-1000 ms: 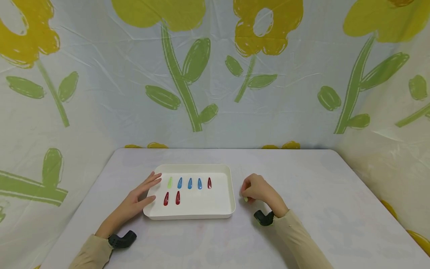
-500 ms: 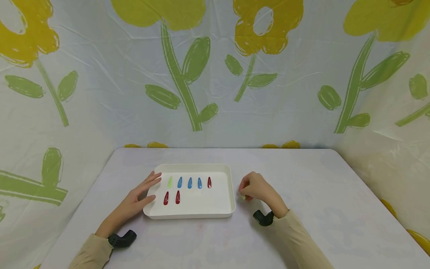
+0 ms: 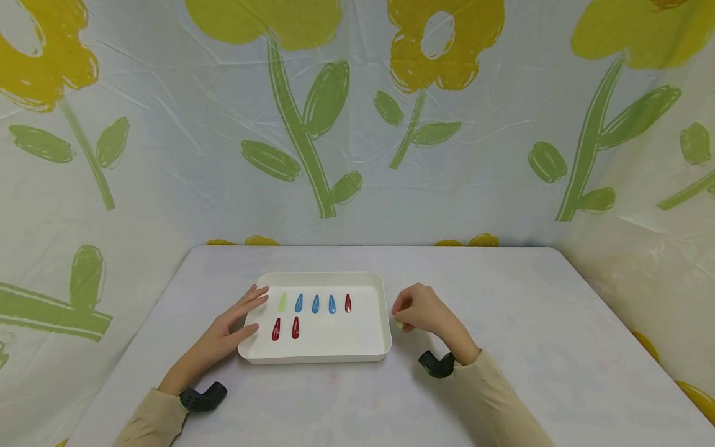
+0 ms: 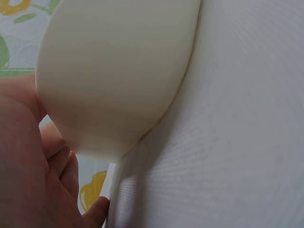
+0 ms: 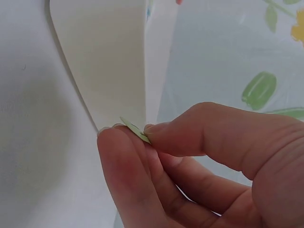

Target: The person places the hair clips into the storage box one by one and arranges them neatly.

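Note:
A shallow white tray (image 3: 341, 344) sits on the table. My left hand (image 3: 230, 330) rests on its left rim, fingers fairly straight and spread, the thumb reaching over the edge. Just off the tray's right side, my right hand (image 3: 422, 308) pinches a light green snap hair clip (image 5: 135, 130) between thumb and fingertips. Inside the tray, the back row runs from a light green clip (image 3: 282, 302) through several blue clips, such as this middle blue clip (image 3: 316, 303), to a red clip (image 3: 349, 303). Two red clips lie in front, including the left red clip (image 3: 276, 329).
The tray stands left of the middle of a white-covered table (image 3: 530, 323). A curtain (image 3: 486, 186) printed with yellow flowers hangs behind the table and along both sides. Each wrist wears a black camera, the right camera (image 3: 437, 364) close to the table surface.
My right hand has moved slightly left toward the tray, carrying the light green hair clip. My left hand, the tray and the clips in it have stayed put.

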{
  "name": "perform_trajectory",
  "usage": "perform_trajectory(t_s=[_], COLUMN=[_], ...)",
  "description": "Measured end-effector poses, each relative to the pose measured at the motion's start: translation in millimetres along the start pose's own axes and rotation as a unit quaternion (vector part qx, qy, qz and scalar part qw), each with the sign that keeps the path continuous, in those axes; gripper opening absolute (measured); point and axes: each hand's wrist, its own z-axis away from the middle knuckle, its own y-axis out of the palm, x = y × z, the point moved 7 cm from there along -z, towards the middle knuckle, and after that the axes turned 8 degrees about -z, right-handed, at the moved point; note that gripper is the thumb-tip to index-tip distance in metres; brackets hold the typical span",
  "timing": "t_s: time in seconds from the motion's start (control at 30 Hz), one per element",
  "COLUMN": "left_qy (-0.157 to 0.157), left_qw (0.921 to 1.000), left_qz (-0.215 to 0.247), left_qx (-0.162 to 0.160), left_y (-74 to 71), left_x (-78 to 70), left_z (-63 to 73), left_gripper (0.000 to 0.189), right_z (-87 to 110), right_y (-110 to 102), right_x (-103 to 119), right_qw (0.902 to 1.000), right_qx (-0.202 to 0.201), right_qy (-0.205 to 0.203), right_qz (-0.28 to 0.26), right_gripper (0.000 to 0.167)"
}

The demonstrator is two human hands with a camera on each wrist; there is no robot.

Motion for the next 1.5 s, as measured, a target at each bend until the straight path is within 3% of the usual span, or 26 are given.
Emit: perform_trajectory(t_s=[1.5], left_qy=[0.002], left_qw=[1.0], left_qz=[0.004], left_qx=[0.0], left_y=[-0.5], left_x=[-0.6], left_z=[-0.5], left_gripper=[0.056], right_z=[3.9], right_y=[20], right_x=[27], right_qw=[0.9935], right_qx=[0.001], right_qy=[-0.078], right_qz=[-0.082], right_gripper=[0.009])
